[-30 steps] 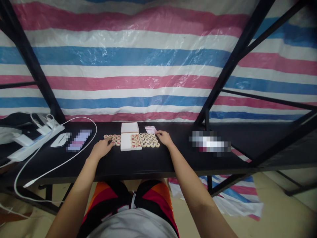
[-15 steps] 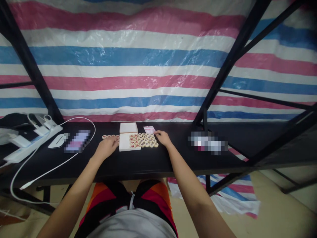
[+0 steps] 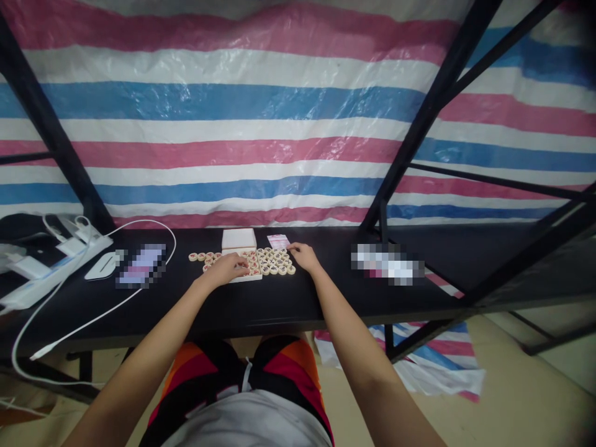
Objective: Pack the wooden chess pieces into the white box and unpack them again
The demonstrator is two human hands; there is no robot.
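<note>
Over the left part of the white box [image 3: 246,278], my left hand [image 3: 226,269] has its fingers bent together; whatever they hold is too small to make out. Round pieces with red marks [image 3: 254,264] lie inside the box, and more red-marked pieces [image 3: 201,256] lie on the table left of it, partly behind the hand. Right of the box are rows of round pieces with dark marks [image 3: 278,262]. My right hand [image 3: 302,255] rests at their right edge, fingers curled, with its fingertips hard to make out. The white lid [image 3: 239,239] sits behind the box.
A pink and white paper [image 3: 278,241] lies behind the dark-marked pieces. On the black table [image 3: 186,313], a blurred phone-like item [image 3: 143,264], white cable and power strip [image 3: 60,264] are at left. Another blurred item [image 3: 387,264] lies at right, near the black frame.
My left hand has moved right, from beside the box to over it, uncovering red-marked pieces on the table. My right hand stays by the dark-marked pieces. The view has shifted slightly.
</note>
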